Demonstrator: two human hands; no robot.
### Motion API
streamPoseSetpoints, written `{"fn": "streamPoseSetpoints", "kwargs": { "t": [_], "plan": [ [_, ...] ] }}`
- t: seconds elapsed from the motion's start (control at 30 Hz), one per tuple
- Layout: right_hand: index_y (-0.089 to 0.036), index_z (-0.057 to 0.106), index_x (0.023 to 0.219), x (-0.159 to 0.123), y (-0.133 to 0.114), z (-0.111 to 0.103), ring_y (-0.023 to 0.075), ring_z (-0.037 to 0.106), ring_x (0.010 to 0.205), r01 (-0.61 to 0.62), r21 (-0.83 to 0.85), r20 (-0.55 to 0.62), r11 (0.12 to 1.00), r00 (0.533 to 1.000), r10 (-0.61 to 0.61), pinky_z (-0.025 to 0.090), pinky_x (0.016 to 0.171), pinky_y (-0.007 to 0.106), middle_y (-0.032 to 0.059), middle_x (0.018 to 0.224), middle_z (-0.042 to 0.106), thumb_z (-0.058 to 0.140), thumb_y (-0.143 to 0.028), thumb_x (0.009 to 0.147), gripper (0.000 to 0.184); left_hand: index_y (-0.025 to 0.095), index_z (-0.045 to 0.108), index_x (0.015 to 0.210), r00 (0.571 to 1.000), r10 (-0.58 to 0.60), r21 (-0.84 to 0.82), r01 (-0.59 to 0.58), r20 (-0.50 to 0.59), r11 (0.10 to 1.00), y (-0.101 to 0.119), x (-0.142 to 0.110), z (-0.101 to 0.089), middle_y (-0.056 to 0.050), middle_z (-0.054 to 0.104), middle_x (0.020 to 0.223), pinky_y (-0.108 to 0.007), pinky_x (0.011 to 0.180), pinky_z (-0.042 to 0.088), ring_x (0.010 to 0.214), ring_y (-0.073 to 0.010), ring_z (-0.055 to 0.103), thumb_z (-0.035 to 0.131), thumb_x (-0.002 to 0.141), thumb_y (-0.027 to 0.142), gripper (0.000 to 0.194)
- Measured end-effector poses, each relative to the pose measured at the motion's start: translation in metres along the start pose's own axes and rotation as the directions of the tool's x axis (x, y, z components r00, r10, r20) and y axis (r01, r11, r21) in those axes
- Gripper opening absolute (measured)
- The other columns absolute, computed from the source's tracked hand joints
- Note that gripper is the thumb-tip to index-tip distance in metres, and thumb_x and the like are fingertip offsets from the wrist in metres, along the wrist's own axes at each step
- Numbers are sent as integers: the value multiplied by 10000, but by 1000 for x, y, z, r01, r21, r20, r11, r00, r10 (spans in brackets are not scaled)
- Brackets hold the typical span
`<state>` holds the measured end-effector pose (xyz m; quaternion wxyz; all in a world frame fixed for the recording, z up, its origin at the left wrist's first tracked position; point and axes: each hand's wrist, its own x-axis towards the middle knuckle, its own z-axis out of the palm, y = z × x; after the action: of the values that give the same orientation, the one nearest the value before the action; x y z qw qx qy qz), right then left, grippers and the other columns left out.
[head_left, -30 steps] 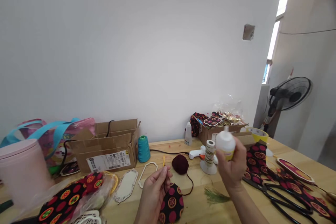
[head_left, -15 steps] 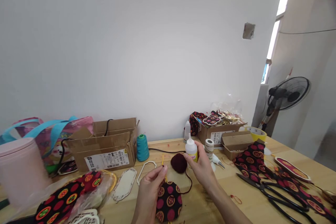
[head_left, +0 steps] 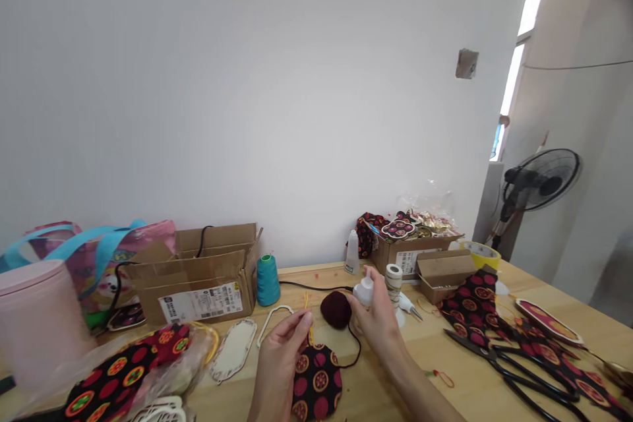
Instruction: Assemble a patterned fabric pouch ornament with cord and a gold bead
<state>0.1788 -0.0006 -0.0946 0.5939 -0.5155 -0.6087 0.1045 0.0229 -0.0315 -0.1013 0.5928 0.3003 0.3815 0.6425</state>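
Our left grip (head_left: 295,330) pinches limp yellow cord (head_left: 310,328); our right (head_left: 376,306) wraps the white bottle (head_left: 364,291), likely light, squeezable, best held mid-body.

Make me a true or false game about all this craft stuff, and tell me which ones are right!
1. The right hand is holding a white bottle. True.
2. The ball of yarn is bright green. False: it is dark red.
3. The black scissors lie on the table. True.
4. The left hand is holding the scissors. False: it pinches a yellow cord.
5. The cone of thread is turquoise. True.
6. The fan is on the left side of the picture. False: it is on the right.
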Motion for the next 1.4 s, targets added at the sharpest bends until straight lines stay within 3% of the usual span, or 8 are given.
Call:
{"fn": "streamPoseSetpoints", "kwargs": {
  "t": [0.13,0.27,0.4,0.53,0.67,0.9,1.1,1.4],
  "plan": [
    [-169,383,1126,-3,-18,-6,223,373,1106,267,-45,-138,963,953,-270,298,926,436,122,1168,431,476,-193,745,393,157,685,729,999,42,154,-44,13,987,2,-2,1,-21,684,681,-233,707,427,744,-158,592,694,560,274,206],
    [-199,448,1084,-15,-31,-2,217,446,1040,282,108,30,953,958,-286,358,884,409,102,1095,512,442,-192,780,305,162,698,729,991,117,257,-131,68,957,6,-5,7,-52,683,827,-240,787,403,851,-191,573,697,548,273,212],
    [-202,535,1022,-29,-36,13,187,540,906,-39,374,341,927,935,-98,435,792,326,78,994,593,423,-291,804,261,183,693,781,967,189,283,-232,173,931,5,-2,6,-56,655,900,-274,839,381,927,-211,538,661,600,265,202],
    [-178,551,1025,-32,-38,23,158,581,656,-459,533,549,711,827,123,466,584,281,49,785,621,442,-470,750,416,182,689,804,968,193,303,-234,158,924,3,1,2,-70,628,931,-300,844,374,969,-233,507,644,616,283,218],
    [-137,611,888,-26,-37,21,69,369,344,-543,470,665,696,736,126,277,362,184,-62,398,432,473,-525,699,453,177,704,726,971,196,333,-231,135,914,3,0,3,-56,649,812,-267,818,372,901,-212,526,677,574,284,187],
    [-139,573,476,-26,-40,15,53,284,402,-449,424,629,786,771,101,203,392,189,-58,425,387,554,-472,641,372,145,664,498,996,87,163,-81,-31,983,-1,3,-1,-32,623,719,-266,761,381,839,-202,535,734,457,346,217],
    [-141,610,533,-26,-36,18,61,312,394,-468,404,615,786,775,146,218,395,191,-52,428,425,569,-456,622,330,132,682,568,993,105,142,-112,62,983,3,0,2,-73,593,941,-285,860,341,1013,-237,460,695,535,351,222],
    [-142,546,549,-24,-32,20,34,203,331,-494,434,621,753,770,147,144,344,180,-89,387,324,525,-489,655,363,174,659,888,958,-71,-23,80,277,997,0,-6,8,-78,667,931,-303,836,409,920,-201,566,637,641,304,280]
  ]
}}
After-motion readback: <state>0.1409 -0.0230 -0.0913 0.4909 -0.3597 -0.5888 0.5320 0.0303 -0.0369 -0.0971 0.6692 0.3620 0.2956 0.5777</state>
